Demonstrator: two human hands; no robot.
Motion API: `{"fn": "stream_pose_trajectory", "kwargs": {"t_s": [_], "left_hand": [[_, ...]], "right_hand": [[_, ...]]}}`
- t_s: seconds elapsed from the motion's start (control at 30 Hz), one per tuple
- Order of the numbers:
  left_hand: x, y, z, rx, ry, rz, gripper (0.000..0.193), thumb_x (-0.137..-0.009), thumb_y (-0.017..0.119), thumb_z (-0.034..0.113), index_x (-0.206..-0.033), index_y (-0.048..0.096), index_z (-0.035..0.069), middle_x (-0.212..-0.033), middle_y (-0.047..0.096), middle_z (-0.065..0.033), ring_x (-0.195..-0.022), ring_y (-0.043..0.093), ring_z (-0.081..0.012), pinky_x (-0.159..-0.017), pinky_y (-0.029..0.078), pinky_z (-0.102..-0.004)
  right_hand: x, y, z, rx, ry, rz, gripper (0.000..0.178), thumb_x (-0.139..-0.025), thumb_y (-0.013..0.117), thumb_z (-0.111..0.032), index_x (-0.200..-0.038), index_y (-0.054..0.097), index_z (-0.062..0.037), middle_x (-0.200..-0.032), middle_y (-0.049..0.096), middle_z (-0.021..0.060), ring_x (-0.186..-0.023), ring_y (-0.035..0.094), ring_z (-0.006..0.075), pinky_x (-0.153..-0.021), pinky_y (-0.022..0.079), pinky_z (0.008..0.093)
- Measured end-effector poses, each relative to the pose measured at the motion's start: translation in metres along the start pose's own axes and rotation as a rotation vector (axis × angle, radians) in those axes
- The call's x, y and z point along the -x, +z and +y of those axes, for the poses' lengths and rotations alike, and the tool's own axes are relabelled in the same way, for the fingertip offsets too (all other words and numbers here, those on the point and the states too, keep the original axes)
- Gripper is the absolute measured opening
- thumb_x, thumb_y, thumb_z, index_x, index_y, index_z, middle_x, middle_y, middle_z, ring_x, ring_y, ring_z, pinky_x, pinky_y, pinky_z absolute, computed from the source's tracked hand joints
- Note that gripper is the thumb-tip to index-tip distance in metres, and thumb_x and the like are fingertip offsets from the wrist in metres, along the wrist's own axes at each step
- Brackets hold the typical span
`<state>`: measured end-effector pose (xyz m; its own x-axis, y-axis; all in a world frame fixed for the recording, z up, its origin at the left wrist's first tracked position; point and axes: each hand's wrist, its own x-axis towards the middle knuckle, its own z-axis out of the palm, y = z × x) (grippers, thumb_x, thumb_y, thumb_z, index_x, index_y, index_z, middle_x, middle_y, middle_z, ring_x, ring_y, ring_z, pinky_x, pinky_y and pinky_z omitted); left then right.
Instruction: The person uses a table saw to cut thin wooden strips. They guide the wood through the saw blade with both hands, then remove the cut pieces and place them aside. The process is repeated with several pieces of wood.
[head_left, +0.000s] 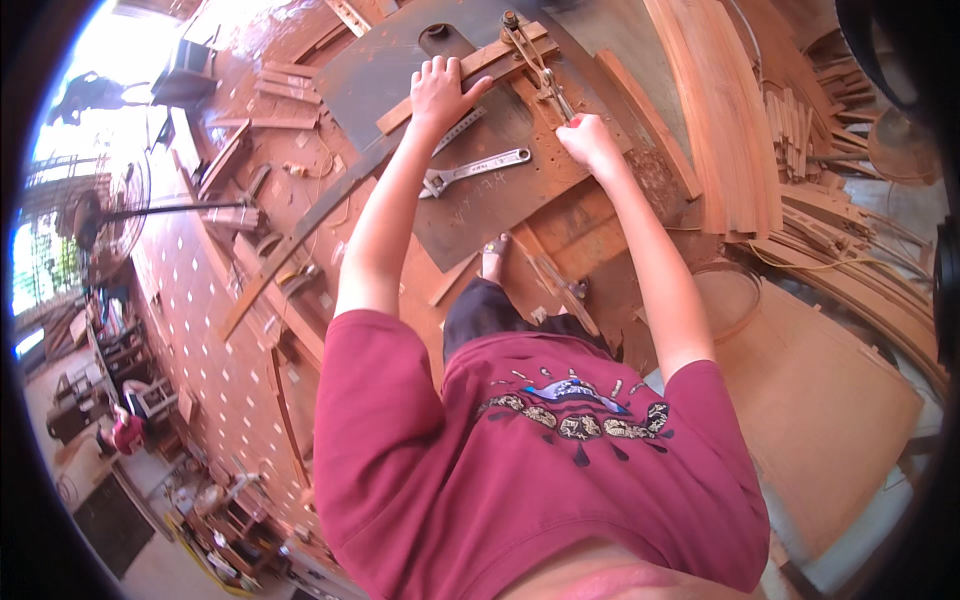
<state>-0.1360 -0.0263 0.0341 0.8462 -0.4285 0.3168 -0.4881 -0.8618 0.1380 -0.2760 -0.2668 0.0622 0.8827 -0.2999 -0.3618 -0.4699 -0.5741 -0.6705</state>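
Near the top of the head view, my left hand [440, 94] lies across a long wooden strip [396, 117]. Its fingers hook over the far edge and the thumb points right along the strip. To the right, my right hand [590, 143] is closed round the red handle of a metal toggle clamp [541, 78]. That clamp is mounted on a wooden board [535, 112] drilled with small holes, and its far end reaches the strip. Both lie on a dark machine table [462, 225] dusted with sawdust. Closer to me on the table rests an adjustable wrench [482, 169].
A round opening [437, 38] shows in the table beyond my left hand. Long planks [715, 130] and stacked curved pieces [850, 275] stand at the right, above a large board [820, 400]. Offcuts [290, 85] litter the floor at left, near a standing fan [100, 215].
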Motion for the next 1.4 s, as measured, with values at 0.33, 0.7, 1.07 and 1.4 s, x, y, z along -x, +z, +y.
{"fn": "stream_pose_trajectory", "kwargs": {"t_s": [0.33, 0.7, 1.07, 1.4], "left_hand": [[-0.068, 0.013, -0.085, 0.122, 0.032, 0.103, 0.069, -0.086, 0.067, 0.069, -0.11, 0.069, 0.004, -0.105, 0.065, -0.0126, -0.105, 0.063, -0.0311, -0.09, 0.05, -0.0423], [-0.138, 0.02, -0.164, 0.05, 0.002, 0.076, 0.074, -0.086, 0.063, 0.074, -0.11, 0.071, 0.004, -0.106, 0.068, -0.0143, -0.105, 0.065, -0.0325, -0.091, 0.052, -0.0446], [-0.15, 0.055, -0.196, 0.019, 0.0, 0.244, 0.081, -0.081, 0.063, 0.079, -0.124, 0.068, 0.01, -0.114, 0.067, -0.0159, -0.111, 0.063, -0.0366, -0.097, 0.049, -0.0485], [-0.107, 0.014, -0.138, 0.09, -0.045, 0.103, 0.064, -0.089, 0.065, 0.065, -0.109, 0.067, 0.004, -0.11, 0.065, -0.0203, -0.108, 0.06, -0.0387, -0.094, 0.046, -0.0483]], "right_hand": [[-0.072, 0.023, -0.056, -0.125, 0.019, -0.016, 0.038, -0.082, 0.068, -0.027, -0.101, 0.069, 0.0071, -0.095, 0.073, 0.0226, -0.09, 0.071, 0.0295, -0.082, 0.054, 0.0398], [-0.168, 0.057, -0.126, -0.183, -0.023, -0.029, 0.025, -0.086, 0.07, -0.028, -0.08, 0.064, -0.0042, -0.065, 0.058, 0.0009, -0.057, 0.053, 0.0124, -0.052, 0.043, 0.0339], [-0.194, 0.07, -0.131, -0.149, -0.019, -0.014, 0.043, -0.081, 0.075, -0.038, -0.1, 0.075, 0.0001, -0.093, 0.076, 0.0171, -0.084, 0.071, 0.0238, -0.077, 0.056, 0.0399], [-0.15, 0.045, -0.101, -0.094, 0.044, -0.001, 0.04, -0.077, 0.074, -0.042, -0.08, 0.071, -0.0021, -0.065, 0.066, 0.0099, -0.054, 0.061, 0.022, -0.05, 0.047, 0.0378]]}}
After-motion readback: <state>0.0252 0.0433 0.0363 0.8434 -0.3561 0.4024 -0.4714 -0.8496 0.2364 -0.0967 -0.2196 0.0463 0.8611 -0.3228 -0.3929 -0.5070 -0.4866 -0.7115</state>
